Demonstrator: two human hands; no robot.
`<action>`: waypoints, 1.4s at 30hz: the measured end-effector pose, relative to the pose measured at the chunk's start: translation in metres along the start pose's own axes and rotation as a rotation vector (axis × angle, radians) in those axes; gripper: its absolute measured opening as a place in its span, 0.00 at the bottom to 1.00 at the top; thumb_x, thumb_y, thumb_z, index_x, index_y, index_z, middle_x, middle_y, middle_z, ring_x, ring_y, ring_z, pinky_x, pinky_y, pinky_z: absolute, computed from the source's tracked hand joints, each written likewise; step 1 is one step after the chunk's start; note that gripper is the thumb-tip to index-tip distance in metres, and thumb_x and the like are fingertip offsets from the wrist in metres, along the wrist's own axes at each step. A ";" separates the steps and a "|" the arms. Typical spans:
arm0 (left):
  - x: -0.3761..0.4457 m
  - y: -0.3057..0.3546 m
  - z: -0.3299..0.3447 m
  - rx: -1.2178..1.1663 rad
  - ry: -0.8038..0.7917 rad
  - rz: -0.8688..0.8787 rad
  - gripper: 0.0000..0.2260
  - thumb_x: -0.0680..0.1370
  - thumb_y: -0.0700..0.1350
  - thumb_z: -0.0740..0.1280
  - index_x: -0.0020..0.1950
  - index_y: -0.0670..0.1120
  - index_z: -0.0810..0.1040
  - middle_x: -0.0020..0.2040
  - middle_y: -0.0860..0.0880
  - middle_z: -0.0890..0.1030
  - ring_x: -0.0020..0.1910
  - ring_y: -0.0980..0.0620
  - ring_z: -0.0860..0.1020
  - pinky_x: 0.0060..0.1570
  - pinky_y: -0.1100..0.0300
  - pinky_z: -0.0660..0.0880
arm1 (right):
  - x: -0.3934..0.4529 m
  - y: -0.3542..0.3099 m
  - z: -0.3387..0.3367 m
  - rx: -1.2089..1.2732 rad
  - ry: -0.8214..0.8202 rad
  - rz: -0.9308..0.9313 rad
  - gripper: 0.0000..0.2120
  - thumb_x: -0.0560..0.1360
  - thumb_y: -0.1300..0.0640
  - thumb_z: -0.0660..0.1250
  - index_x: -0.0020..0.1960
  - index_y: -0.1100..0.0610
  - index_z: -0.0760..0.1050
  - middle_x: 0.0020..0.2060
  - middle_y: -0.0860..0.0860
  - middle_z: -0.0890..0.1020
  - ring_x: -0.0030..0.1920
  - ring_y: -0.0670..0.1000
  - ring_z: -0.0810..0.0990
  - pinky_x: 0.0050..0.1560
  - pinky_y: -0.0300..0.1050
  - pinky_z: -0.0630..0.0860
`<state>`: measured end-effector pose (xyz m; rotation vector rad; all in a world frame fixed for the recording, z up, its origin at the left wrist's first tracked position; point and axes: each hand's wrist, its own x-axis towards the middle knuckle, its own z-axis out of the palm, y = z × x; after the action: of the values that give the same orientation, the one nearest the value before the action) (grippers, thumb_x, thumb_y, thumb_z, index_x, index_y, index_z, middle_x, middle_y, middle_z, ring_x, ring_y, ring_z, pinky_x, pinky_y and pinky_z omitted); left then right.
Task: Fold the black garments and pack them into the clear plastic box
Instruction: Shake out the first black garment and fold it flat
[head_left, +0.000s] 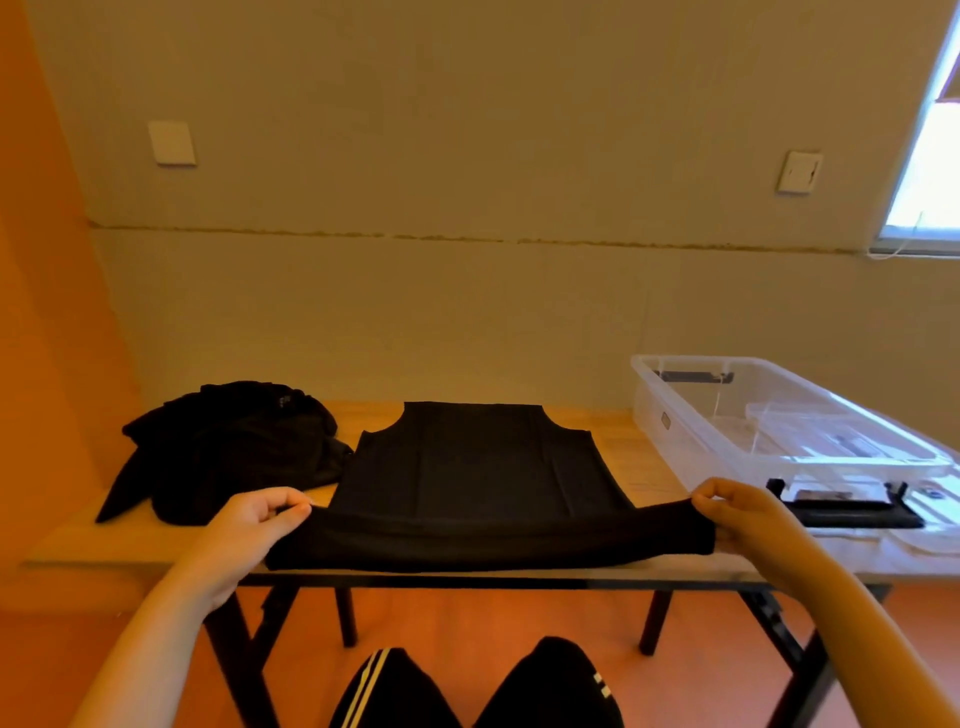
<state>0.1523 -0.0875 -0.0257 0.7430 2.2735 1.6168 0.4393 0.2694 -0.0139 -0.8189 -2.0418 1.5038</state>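
Both hands pinch the near hem of the black sleeveless garment (478, 467) lying flat on the light wooden table (72, 545): left hand (249, 525) at its left corner, right hand (737, 514) at its right. To fold well, I would lift both corners evenly and lay the hem straight toward the collar. More crumpled black clothes (228, 447) wait at left; the clear plastic box (675, 426) stands at right.

A shirt (478, 467) lies spread mid-table (104, 540); a heap of clothes (228, 447) sits to its left; a box (779, 415) stands to its right.
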 end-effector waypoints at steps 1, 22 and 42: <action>0.001 0.002 0.000 0.001 -0.006 -0.007 0.08 0.79 0.39 0.62 0.46 0.42 0.81 0.41 0.42 0.82 0.46 0.46 0.81 0.44 0.57 0.74 | 0.001 0.001 0.000 0.012 0.001 0.001 0.08 0.77 0.63 0.60 0.42 0.65 0.74 0.35 0.58 0.82 0.37 0.54 0.82 0.40 0.42 0.80; 0.016 0.045 0.019 -0.059 0.364 0.267 0.10 0.79 0.41 0.62 0.43 0.55 0.77 0.44 0.56 0.78 0.46 0.61 0.76 0.42 0.66 0.71 | 0.021 -0.019 0.012 0.206 0.281 -0.218 0.08 0.78 0.62 0.59 0.42 0.57 0.74 0.36 0.55 0.77 0.36 0.50 0.76 0.33 0.32 0.78; -0.051 0.056 0.016 -0.150 0.303 0.289 0.08 0.78 0.40 0.63 0.44 0.50 0.79 0.44 0.50 0.80 0.46 0.56 0.78 0.40 0.62 0.72 | -0.052 -0.014 -0.032 0.284 0.176 -0.347 0.33 0.44 0.27 0.74 0.38 0.50 0.80 0.33 0.51 0.83 0.36 0.47 0.83 0.39 0.38 0.80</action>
<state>0.2172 -0.0877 0.0165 0.8726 2.2881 2.1361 0.4953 0.2519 0.0075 -0.4413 -1.6876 1.4237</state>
